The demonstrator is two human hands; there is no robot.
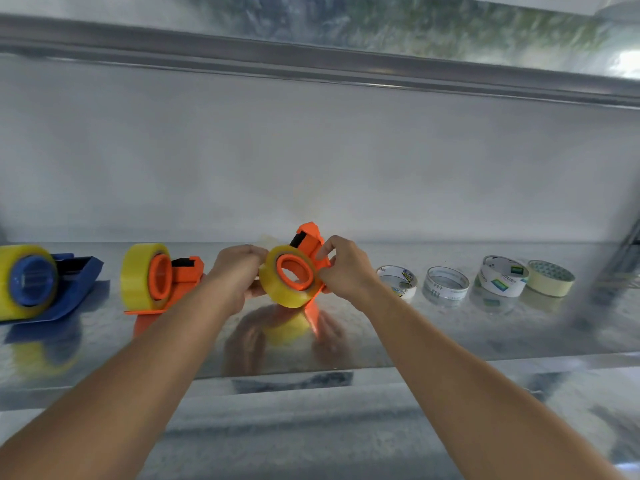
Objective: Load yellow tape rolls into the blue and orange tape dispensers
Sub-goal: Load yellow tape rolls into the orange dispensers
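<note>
An orange tape dispenser [310,239] is held tilted above the shiny metal shelf [381,341], with a yellow tape roll [287,297] sitting on its orange hub. My left hand [239,271] grips the roll's left side. My right hand [346,268] pinches the dispenser's right edge beside the roll. To the left stands a second orange dispenser [180,275] carrying a yellow roll [138,277]. At the far left a blue dispenser [74,275] also carries a yellow roll [8,289].
Several loose tape rolls lie in a row to the right: a printed white roll [398,280], a clear roll [446,280], another printed white roll [504,276] and a cream masking roll [550,277]. A metal back wall rises behind the shelf.
</note>
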